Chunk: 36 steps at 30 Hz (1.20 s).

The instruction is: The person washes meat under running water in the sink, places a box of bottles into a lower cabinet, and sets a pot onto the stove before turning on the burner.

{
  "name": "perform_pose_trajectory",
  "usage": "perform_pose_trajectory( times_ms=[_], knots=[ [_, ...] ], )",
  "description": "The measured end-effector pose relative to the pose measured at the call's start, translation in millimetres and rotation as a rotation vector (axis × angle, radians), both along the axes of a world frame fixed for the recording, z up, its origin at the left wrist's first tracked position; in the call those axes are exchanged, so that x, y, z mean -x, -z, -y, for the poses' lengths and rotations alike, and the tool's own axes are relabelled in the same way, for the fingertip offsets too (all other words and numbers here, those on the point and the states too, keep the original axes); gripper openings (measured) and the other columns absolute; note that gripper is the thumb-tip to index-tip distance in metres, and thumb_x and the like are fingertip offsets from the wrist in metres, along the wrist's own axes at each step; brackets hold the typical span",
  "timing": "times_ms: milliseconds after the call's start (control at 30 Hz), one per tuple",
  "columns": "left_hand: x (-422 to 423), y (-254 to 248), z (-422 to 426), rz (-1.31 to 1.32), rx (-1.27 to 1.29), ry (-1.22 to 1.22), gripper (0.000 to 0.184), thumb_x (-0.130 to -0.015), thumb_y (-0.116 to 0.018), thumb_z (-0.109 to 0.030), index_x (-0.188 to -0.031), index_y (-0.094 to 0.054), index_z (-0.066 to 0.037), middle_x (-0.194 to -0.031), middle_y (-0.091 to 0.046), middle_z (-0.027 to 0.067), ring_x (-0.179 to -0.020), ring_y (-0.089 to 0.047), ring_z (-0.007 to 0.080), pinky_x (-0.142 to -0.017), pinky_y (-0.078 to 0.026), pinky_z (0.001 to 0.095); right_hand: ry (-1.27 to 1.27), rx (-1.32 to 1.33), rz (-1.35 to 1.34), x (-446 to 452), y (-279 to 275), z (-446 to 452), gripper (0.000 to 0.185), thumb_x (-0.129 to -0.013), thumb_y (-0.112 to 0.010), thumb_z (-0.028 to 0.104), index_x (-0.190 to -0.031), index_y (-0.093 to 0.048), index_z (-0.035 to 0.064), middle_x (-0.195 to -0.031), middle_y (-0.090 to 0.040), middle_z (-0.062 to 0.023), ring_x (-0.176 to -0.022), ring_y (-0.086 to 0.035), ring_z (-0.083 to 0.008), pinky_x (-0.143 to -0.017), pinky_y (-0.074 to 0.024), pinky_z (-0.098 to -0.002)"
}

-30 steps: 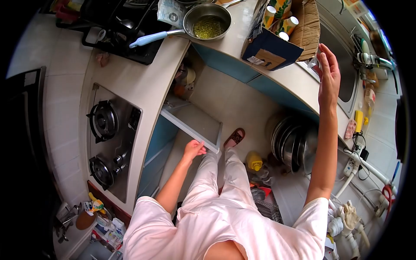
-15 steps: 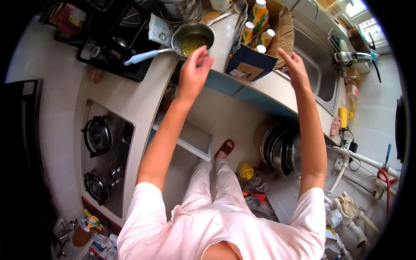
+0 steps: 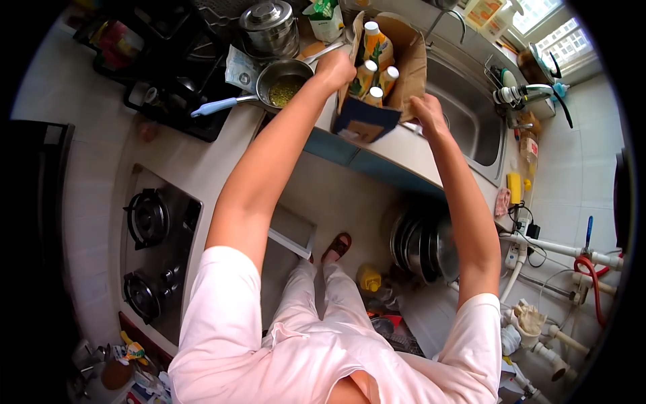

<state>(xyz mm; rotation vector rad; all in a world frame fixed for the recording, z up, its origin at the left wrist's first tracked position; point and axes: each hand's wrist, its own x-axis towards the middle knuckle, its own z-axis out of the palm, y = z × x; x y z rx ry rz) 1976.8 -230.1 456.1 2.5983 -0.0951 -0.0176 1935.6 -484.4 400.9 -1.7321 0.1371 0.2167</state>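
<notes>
A dark blue cardboard box (image 3: 356,122) with open brown flaps stands at the counter's front edge. Several bottles (image 3: 375,44) with white caps and yellow-green labels are upright inside it. My left hand (image 3: 336,70) is closed on the box's left edge. On the opposite side, my right hand (image 3: 428,112) grips the brown right flap, its fingertips partly hidden. Left of the box sits a saucepan (image 3: 268,87) with a light blue handle and greenish bits in liquid; my left forearm crosses in front of its right side.
The steel sink (image 3: 464,101) lies right of the box, under a curved faucet (image 3: 452,15). A lidded metal pot (image 3: 268,30) is behind the saucepan. A two-burner gas stove (image 3: 161,249) is at left. Stacked pans (image 3: 420,246) and a yellow bottle (image 3: 369,277) are below the counter.
Both hands, apart from the box before, have reached forward and closed on its two sides. The whole view has shifted slightly.
</notes>
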Motion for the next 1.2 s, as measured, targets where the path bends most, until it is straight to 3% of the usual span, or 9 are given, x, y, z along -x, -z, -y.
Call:
perform_pose_trajectory(
  times_ms=[167, 200, 367, 433, 533, 700, 733, 900, 1200],
  knots=[
    [135, -18, -9, 0.215, 0.496, -0.083, 0.026, -0.072, -0.053, -0.02, -0.063, -0.048, 0.004, -0.063, -0.047, 0.0275, -0.054, -0.047, 0.0411, -0.049, -0.037, 0.045, -0.223, -0.002, 0.083, 76, -86, 11, 0.019, -0.086, -0.052, 0.014, -0.093, -0.059, -0.0029, -0.08, -0.059, -0.0007, -0.071, -0.052, -0.0068, -0.063, -0.0432, -0.0248],
    [165, -8, -11, 0.173, 0.582, -0.111, 0.025, -0.079, -0.058, -0.015, -0.063, -0.046, 0.001, -0.05, -0.031, 0.004, -0.051, -0.031, 0.0062, -0.042, -0.028, 0.0291, -0.263, 0.108, 0.072, 90, -97, 17, 0.02, -0.085, -0.053, 0.014, -0.093, -0.058, -0.0042, -0.077, -0.057, 0.0004, -0.07, -0.049, -0.0053, -0.062, -0.0421, -0.0242],
    [323, -9, 14, -0.047, 0.678, -0.305, 0.018, -0.085, -0.055, -0.01, -0.071, -0.051, 0.0, -0.058, -0.042, -0.004, -0.055, -0.034, 0.0024, -0.043, -0.029, 0.0243, -0.518, 0.46, 0.029, 172, -135, 15, 0.018, -0.079, -0.051, 0.003, -0.096, -0.055, -0.0022, -0.059, -0.038, -0.0034, -0.057, -0.035, -0.0065, -0.05, -0.0335, -0.0264],
    [367, 7, 29, -0.082, 0.848, -0.449, 0.022, -0.084, -0.056, -0.009, -0.068, -0.047, 0.001, -0.054, -0.042, 0.0026, -0.051, -0.036, 0.0048, -0.042, -0.029, 0.0278, -0.649, 0.506, 0.009, 196, -135, 7, 0.012, -0.078, -0.053, 0.003, -0.089, -0.054, -0.0028, -0.059, -0.044, -0.0136, -0.054, -0.042, -0.0236, -0.052, -0.0365, -0.0326],
    [414, 68, 24, -0.3, 0.933, -0.481, 0.011, -0.088, -0.051, -0.006, -0.088, -0.057, 0.003, -0.07, -0.053, -0.0037, -0.061, -0.044, 0.0016, -0.05, -0.036, 0.0198, -0.783, 0.518, 0.015, 214, -76, -2, 0.009, -0.076, -0.055, 0.004, -0.078, -0.05, -0.0034, -0.068, -0.051, -0.0237, -0.067, -0.046, -0.0427, -0.056, -0.0399, -0.0412],
    [417, 184, 4, -0.479, 0.852, -0.527, 0.011, -0.087, -0.051, -0.008, -0.085, -0.057, 0.0, -0.066, -0.052, -0.0029, -0.057, -0.043, 0.0017, -0.046, -0.035, 0.0215, -0.849, 0.586, 0.076, 214, 26, -19, 0.011, -0.074, -0.056, 0.007, -0.075, -0.052, -0.0039, -0.071, -0.053, -0.0254, -0.073, -0.051, -0.0429, -0.06, -0.0413, -0.0455],
    [404, 198, 0, -0.414, 0.783, -0.559, 0.025, -0.075, -0.057, -0.014, -0.062, -0.044, 0.003, -0.052, -0.044, 0.0155, -0.05, -0.038, 0.0119, -0.045, -0.033, 0.0366, -0.836, 0.588, 0.082, 213, 48, -25, 0.011, -0.074, -0.055, 0.007, -0.076, -0.053, -0.0037, -0.072, -0.054, -0.0253, -0.074, -0.052, -0.0429, -0.061, -0.0417, -0.0458],
    [342, 293, -38, -0.686, 0.461, -0.522, 0.015, -0.071, -0.052, -0.01, -0.076, -0.06, 0.002, -0.078, -0.06, 0.0241, -0.072, -0.058, 0.0387, -0.062, -0.044, 0.0432, -0.736, 0.645, 0.113, 213, 178, -57, 0.01, -0.075, -0.054, 0.008, -0.078, -0.056, -0.0021, -0.075, -0.056, -0.0251, -0.075, -0.053, -0.043, -0.064, -0.0429, -0.0467],
    [290, 547, -71, -0.989, 0.166, -0.762, 0.015, -0.075, -0.055, -0.014, -0.08, -0.061, -0.001, -0.068, -0.058, 0.0148, -0.052, -0.055, 0.0259, -0.045, -0.041, 0.0358, -0.584, 0.813, 0.05, 187, 388, -105, 0.013, -0.078, -0.05, 0.006, -0.085, -0.061, 0.0013, -0.079, -0.06, -0.0212, -0.075, -0.058, -0.0378, -0.067, -0.0468, -0.0451]
  ],
)
